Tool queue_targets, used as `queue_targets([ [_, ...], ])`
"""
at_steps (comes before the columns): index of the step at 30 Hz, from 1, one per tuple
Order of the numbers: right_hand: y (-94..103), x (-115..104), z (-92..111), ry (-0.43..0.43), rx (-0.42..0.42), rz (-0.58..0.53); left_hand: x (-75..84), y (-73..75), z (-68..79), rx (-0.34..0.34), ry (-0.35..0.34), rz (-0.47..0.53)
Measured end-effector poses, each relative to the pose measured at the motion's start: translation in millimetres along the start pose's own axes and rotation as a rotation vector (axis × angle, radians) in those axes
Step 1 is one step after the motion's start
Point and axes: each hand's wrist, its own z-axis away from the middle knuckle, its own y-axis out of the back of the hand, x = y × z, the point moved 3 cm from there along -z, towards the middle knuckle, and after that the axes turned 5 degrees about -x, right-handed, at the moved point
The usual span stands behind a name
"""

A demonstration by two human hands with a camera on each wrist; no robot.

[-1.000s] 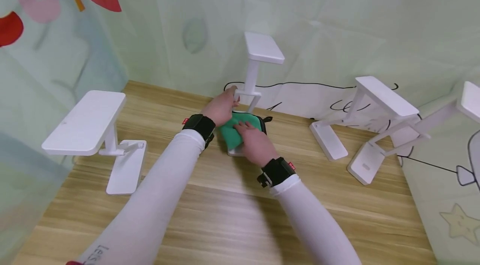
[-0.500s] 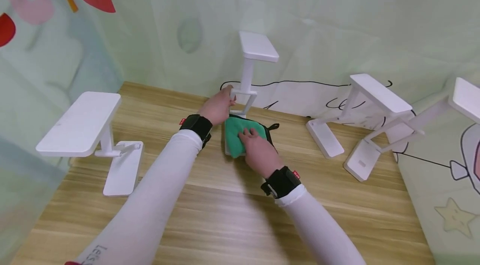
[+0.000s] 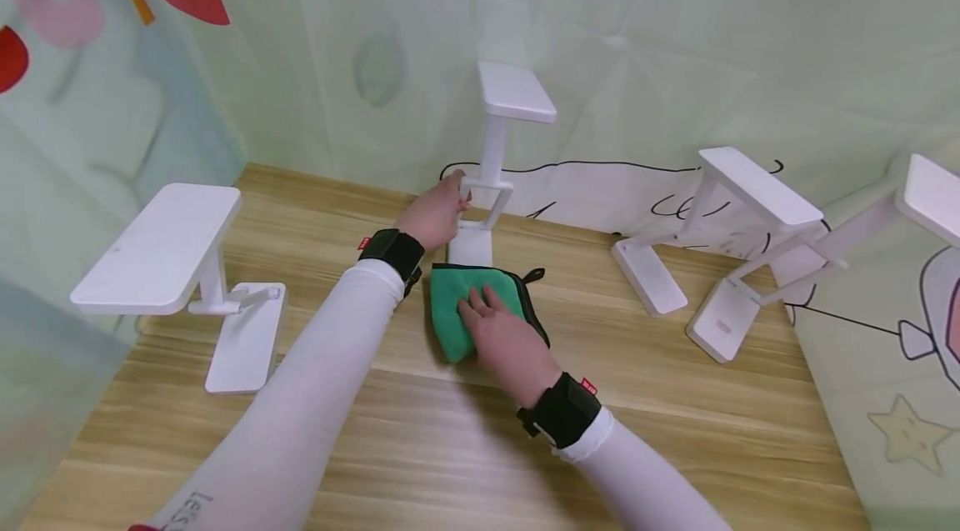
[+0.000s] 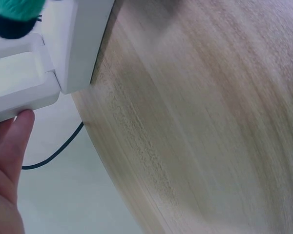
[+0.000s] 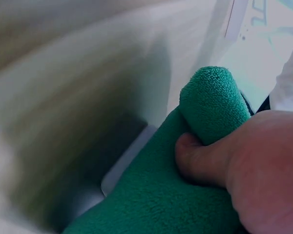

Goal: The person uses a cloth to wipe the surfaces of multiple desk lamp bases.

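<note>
My left hand [image 3: 432,216] holds the folding frame of a white phone stand [image 3: 471,246] at the back of the table. In the left wrist view its fingertips sit against the underside of the stand's frame [image 4: 24,102]. My right hand [image 3: 513,348] grips a green microfiber cloth [image 3: 450,310] with black edging and a small black loop. The right wrist view shows the thumb sunk into the folded cloth [image 5: 156,195]. The cloth overlaps the front end of the stand's base in the head view.
Another white stand [image 3: 243,339] is on the wooden table at the left. Two more white stands [image 3: 651,277] are at the right, close together near the wall. A printed wall sheet [image 3: 600,81] rises directly behind the table's back edge.
My right hand has drawn the cloth forward along the stand's base, so the rear of the base now shows. My left hand stays on the frame. The view has shifted slightly.
</note>
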Motion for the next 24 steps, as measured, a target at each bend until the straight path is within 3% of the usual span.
queue_targets([
  [6, -4.3, -11, -4, 0.044, 0.051, -0.012, 0.8, -1.3, 0.4, -0.005, 0.010, 0.018],
  [11, -3.1, -11, -24, 0.045, 0.053, -0.052, 3.5, -1.1, 0.4, -0.016, 0.029, 0.014],
  [24, 1.3, 17, -69, -0.001, 0.120, -0.165, 8.2, -1.1, 0.5, -0.060, 0.033, 0.060],
])
